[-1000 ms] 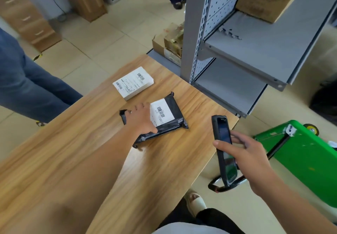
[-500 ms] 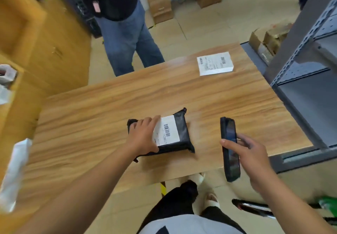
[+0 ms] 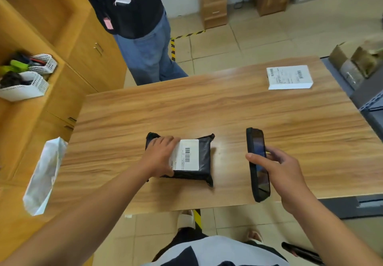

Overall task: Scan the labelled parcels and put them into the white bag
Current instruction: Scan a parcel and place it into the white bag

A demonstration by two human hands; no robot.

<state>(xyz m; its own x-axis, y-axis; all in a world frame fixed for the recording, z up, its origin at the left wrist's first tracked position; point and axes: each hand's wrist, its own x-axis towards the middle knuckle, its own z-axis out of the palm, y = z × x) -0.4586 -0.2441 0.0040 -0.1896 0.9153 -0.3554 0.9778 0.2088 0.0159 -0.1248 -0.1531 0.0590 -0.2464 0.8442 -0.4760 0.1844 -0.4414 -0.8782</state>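
**Tutor:** Since half a second ago almost nothing on the table (image 3: 145, 116) has moved. The left hand (image 3: 160, 157) covers the same end of the black parcel (image 3: 204, 162), and the right hand (image 3: 284, 174) holds the handheld scanner (image 3: 258, 162) in the same spot. Only the view has tipped, bringing the white bag (image 3: 44, 174) more fully in.

**Student:** How is the left hand posed?

**Tutor:** Palm down, forearm reaching in from the lower left. Fingers curve over the parcel's top and the thumb lies along its near side: a grasp, with the parcel flat on the wood. Just right of the fingertips the white label (image 3: 187, 154) faces up, barcode exposed.

**Student:** And the right?

**Tutor:** Closed round the scanner, thumb on its left edge, fingers wrapped behind the right edge. The scanner is a slim black slab with a dark glossy screen, pointing away from the body. It is held apart from the parcel, which lies left of this grip.

**Student:** Materials?

**Tutor:** Parcel: soft, crinkled black plastic film, pillow-shaped with pointed corners. Table: smooth wood-grain surface. Beyond the right-hand grip, well apart, a flat white box (image 3: 289, 77) with a printed label lies near the far corner. Left of the left-hand grip, beside the table's edge, the bag is pale, wrinkled, tall and narrow.
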